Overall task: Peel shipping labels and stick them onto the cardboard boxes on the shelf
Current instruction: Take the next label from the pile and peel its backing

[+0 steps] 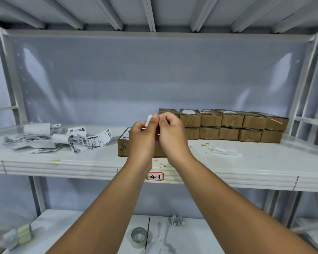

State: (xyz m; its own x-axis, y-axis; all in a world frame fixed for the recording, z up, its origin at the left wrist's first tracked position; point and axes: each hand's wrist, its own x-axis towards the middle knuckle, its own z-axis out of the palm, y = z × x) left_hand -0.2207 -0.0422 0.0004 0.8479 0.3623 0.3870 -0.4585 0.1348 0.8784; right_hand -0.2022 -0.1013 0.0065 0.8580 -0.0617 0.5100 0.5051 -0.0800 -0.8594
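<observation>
Peeling a shipping label [149,119], I am pinching it between my left hand [141,138] and right hand [170,132], above the nearest cardboard box [123,143]; next, pressing it flat there.

A tape roll [139,237] and crumpled paper [177,220] lie on the lower board [200,235]; a red-edged tag [155,176] reads 4-3.

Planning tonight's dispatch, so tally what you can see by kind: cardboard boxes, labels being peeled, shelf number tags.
Cardboard boxes: 12 visible; one more may be hidden behind the hands
Labels being peeled: 1
Shelf number tags: 1
Total: 14
</observation>
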